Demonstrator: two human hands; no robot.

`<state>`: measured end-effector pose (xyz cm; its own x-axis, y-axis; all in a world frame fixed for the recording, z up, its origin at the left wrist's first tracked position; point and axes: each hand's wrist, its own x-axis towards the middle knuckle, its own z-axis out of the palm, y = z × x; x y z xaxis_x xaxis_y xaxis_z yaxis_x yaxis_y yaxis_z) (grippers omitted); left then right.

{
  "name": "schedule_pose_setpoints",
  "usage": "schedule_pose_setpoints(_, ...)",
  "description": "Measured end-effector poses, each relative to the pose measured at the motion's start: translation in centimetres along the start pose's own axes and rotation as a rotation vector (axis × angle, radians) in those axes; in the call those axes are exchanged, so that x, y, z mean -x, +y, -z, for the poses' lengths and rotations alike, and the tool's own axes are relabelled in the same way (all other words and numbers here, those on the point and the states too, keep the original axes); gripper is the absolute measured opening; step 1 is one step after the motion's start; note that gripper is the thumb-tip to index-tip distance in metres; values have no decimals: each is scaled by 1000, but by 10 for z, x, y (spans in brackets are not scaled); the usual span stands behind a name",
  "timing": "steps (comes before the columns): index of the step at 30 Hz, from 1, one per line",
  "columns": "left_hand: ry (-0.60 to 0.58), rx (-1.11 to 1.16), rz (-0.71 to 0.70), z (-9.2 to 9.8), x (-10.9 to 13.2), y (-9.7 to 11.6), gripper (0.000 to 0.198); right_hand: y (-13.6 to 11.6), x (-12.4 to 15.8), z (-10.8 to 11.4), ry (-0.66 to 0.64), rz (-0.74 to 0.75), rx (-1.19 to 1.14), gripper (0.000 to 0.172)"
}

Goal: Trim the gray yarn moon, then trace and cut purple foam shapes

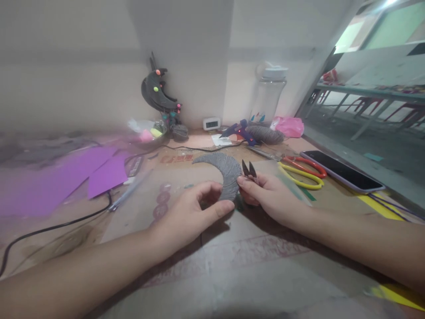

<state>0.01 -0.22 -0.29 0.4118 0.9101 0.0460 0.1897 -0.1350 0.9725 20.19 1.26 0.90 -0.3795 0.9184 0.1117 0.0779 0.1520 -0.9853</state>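
Observation:
A grey yarn-wrapped crescent (224, 172) lies on the cardboard-covered table (232, 261) in front of me. My left hand (194, 212) pinches its lower end between thumb and fingers. My right hand (270, 195) is closed around small thread snips (249, 170), whose dark blades point up beside the crescent. The right fingertips touch the crescent's lower tip.
Orange and yellow scissors (300, 170) and a phone (341, 176) lie to the right. A blue glue gun (239, 131), a grey yarn ball (265, 134), a clear jar (268, 95), a small clock (211, 123) and a finished dark crescent (156, 91) stand at the back. Purple paper (99, 173) and a black cable (59, 226) lie to the left.

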Motion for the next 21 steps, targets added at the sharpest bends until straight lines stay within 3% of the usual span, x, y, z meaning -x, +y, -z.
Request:
schedule_pose_setpoints(5, 51, -126, -50, 0, 0, 0, 23, -1, 2, 0, -24, 13, -12, 48)
schedule_pose_setpoints(10, 6, -97, -75, 1, 0, 1, 21, -2, 1, 1, -67, -43, -120, 47)
schedule_pose_setpoints(16, 41, -99, -101, 1, 0, 5, 19, 5, -4, 6, -202, -183, -295, 52)
schedule_pose_setpoints(21, 38, -65, -112, 1, 0, 5, 15, 6, -5, 7, -217, -181, -332, 49)
